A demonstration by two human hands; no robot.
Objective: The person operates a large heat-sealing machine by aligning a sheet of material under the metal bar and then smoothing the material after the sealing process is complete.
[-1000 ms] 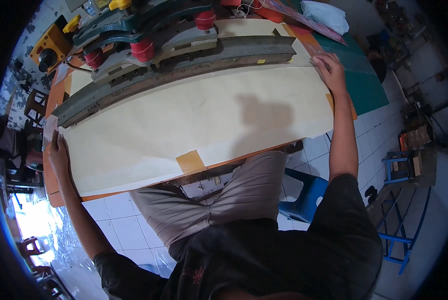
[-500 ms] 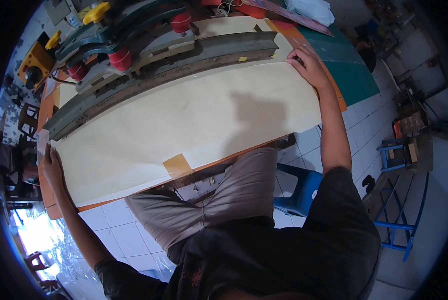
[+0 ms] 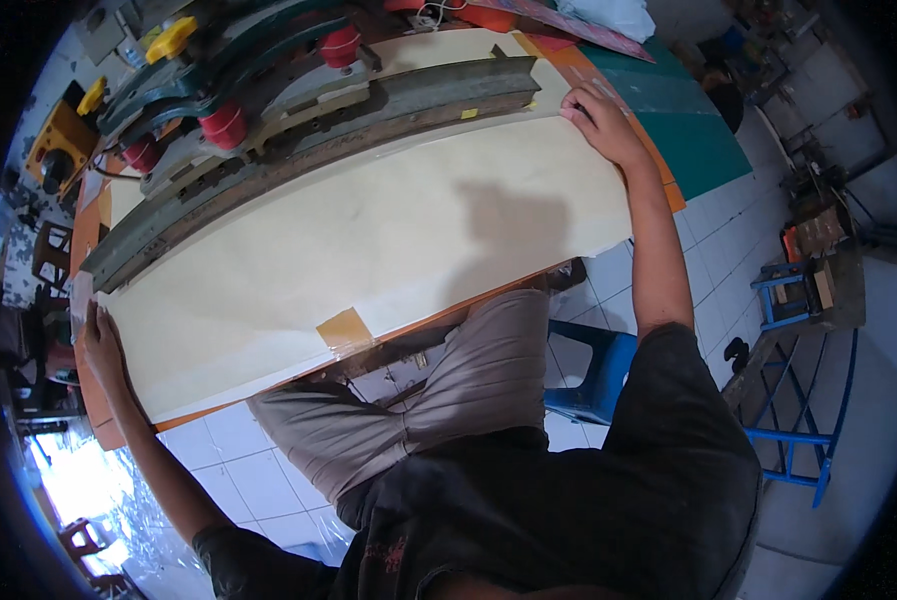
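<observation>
A long cream work surface (image 3: 268, 270) lies in front of me, with what looks like a thin clear plastic sheet (image 3: 348, 349) over it; its film shows at the near edge, by a square of tan tape (image 3: 342, 328). My left hand (image 3: 103, 350) is at the left end, fingers closed at the sheet's edge. At the far right corner, my right hand (image 3: 598, 118) pinches the sheet's edge with curled fingers. Just beyond the sheet, a long grey metal bar (image 3: 308, 165) runs across the surface, its right end close to my right fingers.
Behind the bar stands a dark green machine frame (image 3: 238, 75) with red cylinders (image 3: 224, 127) and yellow knobs (image 3: 170, 40). A yellow control box (image 3: 58, 145) is at the left. Green board (image 3: 678, 130) covers the table's right part. A blue stool (image 3: 593, 370) stands beside my legs.
The view has shifted and turned slightly. Both hands stay at the two ends of the sheet, and the bar has not visibly moved on the table.
</observation>
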